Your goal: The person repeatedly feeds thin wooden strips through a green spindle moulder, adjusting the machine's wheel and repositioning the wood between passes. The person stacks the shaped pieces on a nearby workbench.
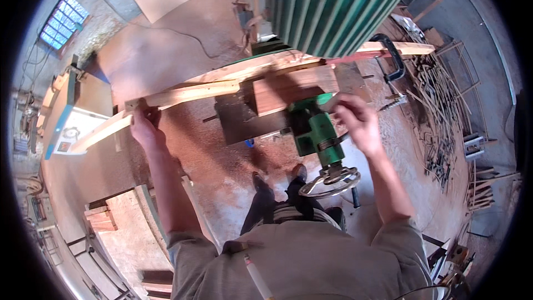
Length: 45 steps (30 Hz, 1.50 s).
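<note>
My left hand (145,129) is closed around the end of a pale wooden bar (194,93), which runs right toward a green machine. My right hand (360,123) is beside the top of a green clamp (319,128), fingers curled together. What they pinch, if anything, is too blurred to name. Below the clamp's body sits a metal handwheel (330,181). A reddish wooden block (294,89) lies on the dark machine table (239,116), between the bar and the clamp. Above them hangs a ribbed green motor (333,11), hiding part of the work behind it.
A black C-shaped clamp (393,58) grips the long rail at the right. Several thin wood offcuts (438,111) are heaped on the floor beyond it. At the left stands a white-topped box with a blue edge (75,122). Boards (130,222) lie at the lower left.
</note>
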{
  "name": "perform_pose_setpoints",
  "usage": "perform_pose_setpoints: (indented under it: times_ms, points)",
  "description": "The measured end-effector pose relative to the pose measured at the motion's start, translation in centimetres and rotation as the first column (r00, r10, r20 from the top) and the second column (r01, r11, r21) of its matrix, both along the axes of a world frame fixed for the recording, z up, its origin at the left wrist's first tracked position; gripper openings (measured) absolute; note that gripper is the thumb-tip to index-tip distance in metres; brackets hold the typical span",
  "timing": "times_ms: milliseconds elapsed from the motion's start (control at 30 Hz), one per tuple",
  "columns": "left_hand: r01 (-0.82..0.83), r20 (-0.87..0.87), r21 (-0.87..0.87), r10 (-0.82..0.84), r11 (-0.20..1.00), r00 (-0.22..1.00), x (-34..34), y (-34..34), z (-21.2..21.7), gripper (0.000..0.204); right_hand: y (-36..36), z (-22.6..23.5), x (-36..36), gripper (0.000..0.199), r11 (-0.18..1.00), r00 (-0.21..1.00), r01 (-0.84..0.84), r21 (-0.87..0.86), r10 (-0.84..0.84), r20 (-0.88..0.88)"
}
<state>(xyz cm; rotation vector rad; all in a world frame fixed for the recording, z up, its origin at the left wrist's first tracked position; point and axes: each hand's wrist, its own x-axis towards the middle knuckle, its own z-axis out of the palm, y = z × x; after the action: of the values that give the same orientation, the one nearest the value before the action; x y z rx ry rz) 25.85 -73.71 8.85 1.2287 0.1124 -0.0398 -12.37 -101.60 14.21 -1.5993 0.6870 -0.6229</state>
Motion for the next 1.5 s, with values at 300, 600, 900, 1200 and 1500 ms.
perform_pose_setpoints:
  times_ms: [300, 600, 900, 1200, 1500]
  points:
    - [0.145, 0.424, 0.534, -0.412, 0.833, 0.806, -9.9, -1.5, 12.8, 0.022, 15.0, 5.3, 20.6, 0.060, 0.758, 0.812, -0.567, -0.323, 0.446, -0.377]
    - [0.707, -0.393, 0.103, -0.624, 0.700, 0.675, -11.4, 10.1, -2.0, 0.050, 12.7, -3.2, 20.0, 0.026, 0.705, 0.931, -0.334, 0.625, 0.144, 0.335]
    - [0.452, -0.299, -0.350, -0.555, 0.821, 0.776, -9.6, 4.7, -4.2, 0.033, 9.8, -7.2, 19.2, 0.027, 0.511, 0.896, -0.386, 0.768, 0.010, 0.443]
    - [0.507, -0.192, -0.242, -0.553, 0.827, 0.811, -2.7, -2.2, -6.5, 0.033, 9.1, -3.7, 14.8, 0.036, 0.685, 0.969, -0.229, 0.692, 0.226, 0.096]
    - [0.474, -0.205, -0.197, -0.509, 0.858, 0.836, -1.2, -5.3, -8.5, 0.034, 7.0, 2.8, 0.1, 0.036, 0.830, 0.949, -0.310, 0.463, 0.246, 0.194]
